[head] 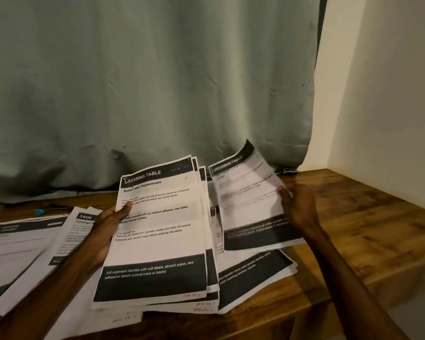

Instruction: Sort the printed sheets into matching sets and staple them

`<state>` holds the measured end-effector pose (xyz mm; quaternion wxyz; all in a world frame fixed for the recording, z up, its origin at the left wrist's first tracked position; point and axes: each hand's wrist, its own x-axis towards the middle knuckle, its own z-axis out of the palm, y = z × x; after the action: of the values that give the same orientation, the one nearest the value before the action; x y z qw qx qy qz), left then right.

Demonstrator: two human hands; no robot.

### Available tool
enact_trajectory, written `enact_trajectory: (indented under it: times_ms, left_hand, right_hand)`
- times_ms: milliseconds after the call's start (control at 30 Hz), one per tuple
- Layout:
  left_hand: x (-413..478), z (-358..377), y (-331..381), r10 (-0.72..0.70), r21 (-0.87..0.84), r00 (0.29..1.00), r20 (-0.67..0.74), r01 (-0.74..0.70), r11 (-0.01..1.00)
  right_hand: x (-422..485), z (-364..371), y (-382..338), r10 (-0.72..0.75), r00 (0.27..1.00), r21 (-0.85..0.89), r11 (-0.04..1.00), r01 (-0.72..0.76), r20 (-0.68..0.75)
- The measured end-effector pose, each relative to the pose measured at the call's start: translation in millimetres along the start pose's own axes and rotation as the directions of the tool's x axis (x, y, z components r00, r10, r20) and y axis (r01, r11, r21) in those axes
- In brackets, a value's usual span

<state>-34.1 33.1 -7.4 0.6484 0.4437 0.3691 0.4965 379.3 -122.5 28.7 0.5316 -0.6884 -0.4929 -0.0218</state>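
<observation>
My left hand (107,229) grips a thick stack of printed sheets (157,231) by its left edge, thumb on the top page headed "DRESSING TABLE, Bottle Label Replacement". My right hand (298,207) pinches the right edge of a single printed sheet (250,204), blurred and lifted just right of the stack. Below that sheet lies another pile of sheets (255,273) on the wooden table (353,229). More sheets (22,246) are spread at the left, one headed "3406". No stapler can be made out.
A grey-green curtain (157,82) hangs behind the table and drapes onto its back edge. A cream wall (390,94) bounds the right side. A small blue object (39,212) lies at the back left. The table's front edge runs under the papers.
</observation>
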Motion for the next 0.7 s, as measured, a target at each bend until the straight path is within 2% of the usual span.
enact_trajectory:
  times_ms: [133, 233, 300, 400, 567, 700]
  left_hand:
    - [0, -1, 3, 0.002, -0.018, 1.0, 0.031, -0.001, 1.0]
    - [0, -1, 4, 0.003, -0.055, 0.999, 0.051, -0.001, 0.998]
    - [0, -1, 4, -0.005, -0.077, 0.998, 0.064, 0.01, 0.997]
    - [0, -3, 3, -0.014, -0.091, 0.994, 0.107, 0.023, 0.996]
    - [-3, -2, 5, -0.005, -0.116, 0.991, 0.133, 0.021, 0.993]
    - [-1, -2, 6, 0.016, -0.11, 0.995, 0.102, -0.005, 0.994]
  right_hand:
    - [8, -13, 2, 0.058, 0.949, 0.116, 0.993, -0.023, -0.309]
    - [14, -10, -4, 0.136, 0.919, 0.228, 0.972, -0.052, -0.369]
    - [14, -2, -11, 0.128, 0.912, 0.266, 0.964, -0.022, -0.389]
    - [7, 18, -24, 0.075, 0.943, 0.298, 0.954, 0.027, -0.324]
    - [-15, 59, -37, 0.038, 0.984, 0.349, 0.937, 0.026, -0.174]
    - [-39, 72, -53, 0.0, 0.999, 0.4, 0.916, 0.02, -0.05]
